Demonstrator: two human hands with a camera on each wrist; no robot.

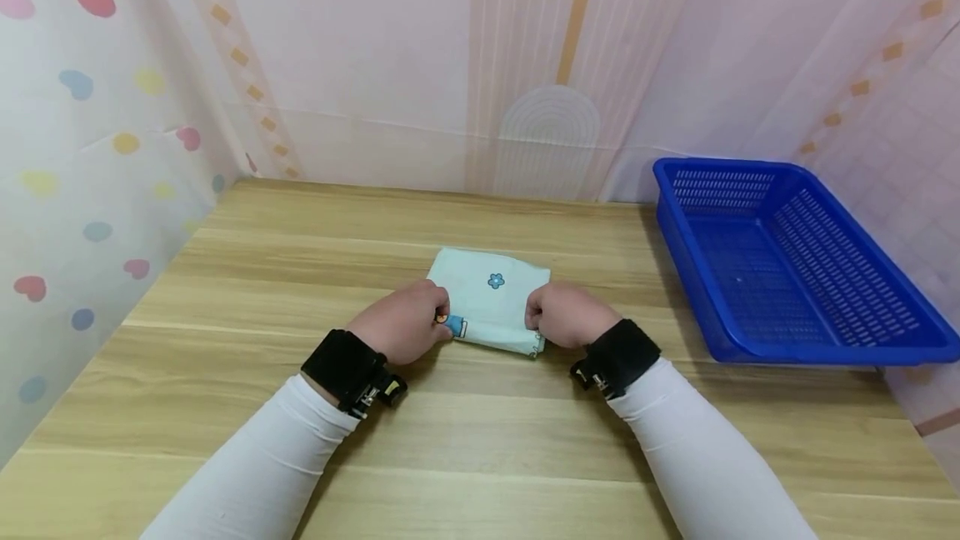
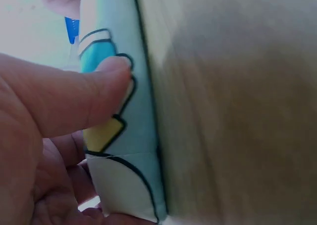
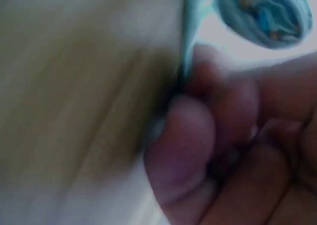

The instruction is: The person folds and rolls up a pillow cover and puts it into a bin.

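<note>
A folded pale mint cloth with a small blue flower and a cartoon print lies in the middle of the table. At its near left corner, my left hand grips the folded edge; in the left wrist view the thumb presses on the printed side, with the fingers behind. My right hand has curled fingers on the cloth's right edge. The right wrist view is blurred: its fingers are bent where the cloth's edge meets them, and a rolled end of cloth shows beyond.
A blue plastic basket with slotted walls stands at the right side of the wood-grain table. Patterned curtains hang behind the table and along both sides. Each wrist wears a black strap with a small camera.
</note>
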